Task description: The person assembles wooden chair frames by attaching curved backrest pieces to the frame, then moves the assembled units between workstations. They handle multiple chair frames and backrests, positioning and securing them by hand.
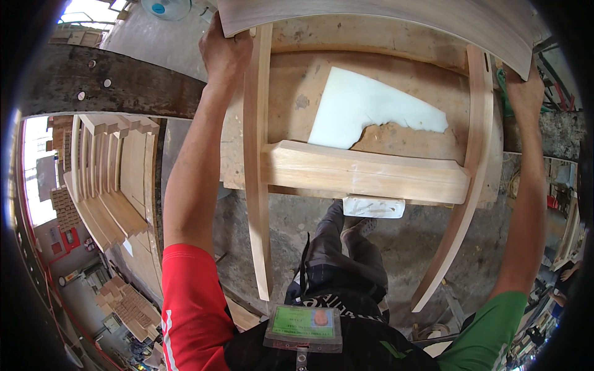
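A pale wooden chair-back frame lies in front of me on a worktable [296,80]. It has a left post [257,161], a slightly curved right post [461,210], a cross rail [365,170] between them and a wide curved top board [383,15] at the far end. My left hand [226,54] is closed around the frame's far left corner, where board and post meet. At the far right corner, my right hand [525,93] grips the board's end; its fingers are partly hidden. White foam sheet [371,105] with a ragged edge shows on the table between the posts.
A white-wrapped block [374,207] sits at the table's near edge, below the rail. Dark metal beams [117,80] run out on both sides. Stacked wooden parts [111,179] stand at left. Both posts' near ends overhang the concrete floor [408,247] by my legs.
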A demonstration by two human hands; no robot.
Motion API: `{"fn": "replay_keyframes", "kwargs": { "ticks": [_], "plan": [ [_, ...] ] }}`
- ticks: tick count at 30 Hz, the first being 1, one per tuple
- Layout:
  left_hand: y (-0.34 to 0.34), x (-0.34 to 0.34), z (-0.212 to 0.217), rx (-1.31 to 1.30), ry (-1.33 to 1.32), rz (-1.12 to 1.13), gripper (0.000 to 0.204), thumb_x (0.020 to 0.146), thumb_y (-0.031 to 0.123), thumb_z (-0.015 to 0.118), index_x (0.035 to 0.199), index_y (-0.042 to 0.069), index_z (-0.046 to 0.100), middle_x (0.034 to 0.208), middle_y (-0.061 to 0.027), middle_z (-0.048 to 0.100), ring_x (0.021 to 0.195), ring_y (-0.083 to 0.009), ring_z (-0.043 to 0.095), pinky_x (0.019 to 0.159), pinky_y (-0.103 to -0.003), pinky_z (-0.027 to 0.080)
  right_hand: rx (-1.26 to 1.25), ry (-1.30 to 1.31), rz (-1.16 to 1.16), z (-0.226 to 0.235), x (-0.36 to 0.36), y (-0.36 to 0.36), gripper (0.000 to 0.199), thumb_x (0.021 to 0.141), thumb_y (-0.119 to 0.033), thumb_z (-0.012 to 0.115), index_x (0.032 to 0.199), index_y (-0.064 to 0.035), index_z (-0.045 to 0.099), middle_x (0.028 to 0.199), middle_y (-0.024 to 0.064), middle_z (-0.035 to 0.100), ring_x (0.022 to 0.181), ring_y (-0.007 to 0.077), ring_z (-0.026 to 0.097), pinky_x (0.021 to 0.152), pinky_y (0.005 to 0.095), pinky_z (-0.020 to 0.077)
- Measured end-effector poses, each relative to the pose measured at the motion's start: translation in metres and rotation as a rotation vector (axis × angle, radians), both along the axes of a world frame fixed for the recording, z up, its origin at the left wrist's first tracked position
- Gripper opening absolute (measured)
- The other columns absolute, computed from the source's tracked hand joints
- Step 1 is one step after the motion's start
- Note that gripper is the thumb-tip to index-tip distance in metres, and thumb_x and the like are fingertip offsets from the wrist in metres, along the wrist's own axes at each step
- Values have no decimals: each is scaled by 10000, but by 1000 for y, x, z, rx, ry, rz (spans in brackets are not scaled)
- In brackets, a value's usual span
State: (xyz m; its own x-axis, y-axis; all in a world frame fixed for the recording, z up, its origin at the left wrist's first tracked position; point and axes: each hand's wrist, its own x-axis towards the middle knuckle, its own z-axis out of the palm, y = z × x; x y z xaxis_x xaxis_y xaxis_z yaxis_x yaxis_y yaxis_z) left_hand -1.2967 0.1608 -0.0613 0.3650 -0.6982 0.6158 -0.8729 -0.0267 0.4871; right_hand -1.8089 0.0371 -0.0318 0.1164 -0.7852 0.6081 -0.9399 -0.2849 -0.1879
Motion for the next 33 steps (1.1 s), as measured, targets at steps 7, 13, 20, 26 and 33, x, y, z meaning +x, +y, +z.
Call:
{"fn": "replay_keyframes", "kwargs": {
  "ticks": [7, 13, 20, 26, 33],
  "plan": [
    [2, 10, 2, 63, -28, -29, 403, 947, 329, 660, 1193, 9, 677, 1077, -263, 735, 1077, -491, 669, 917, -517, 530, 46, -15, 11, -5, 0, 1, 526, 952, -387, 655, 1399, -114, 601, 1199, 259, 710, 1130, 503, 651, 931, 526, 541],
    [-1, 8, -3, 83, -48, -10, 394, 935, 297, 679, 1213, 18, 678, 1078, -263, 737, 1089, -489, 668, 919, -514, 534, 5, -26, 17, -9, -1, 5, 511, 947, -406, 670, 1347, -89, 631, 1176, 283, 708, 1114, 505, 658, 907, 529, 539],
    [-5, 47, -36, 169, -78, 46, 520, 915, 356, 682, 1324, 40, 635, 1103, -303, 715, 1086, -500, 666, 899, -543, 542, 25, 145, -31, -10, -21, -21, 536, 950, -484, 679, 1211, -16, 695, 1075, 297, 728, 1084, 518, 671, 871, 522, 558],
    [-3, 14, -21, 112, 3, 116, 497, 978, 392, 620, 1302, 15, 641, 1198, -303, 695, 1183, -504, 631, 950, -527, 521, -85, -61, 184, -15, 3, -18, 360, 918, -274, 662, 1209, -63, 657, 1050, 267, 723, 1035, 507, 662, 830, 513, 575],
    [-15, 19, -27, 117, -49, 112, 511, 970, 366, 648, 1374, 53, 633, 1205, -275, 709, 1168, -491, 642, 967, -505, 526, 4, -66, 95, -22, 6, -20, 371, 900, -274, 665, 1199, -55, 642, 1039, 263, 727, 999, 515, 670, 825, 521, 568]
  ]
}}
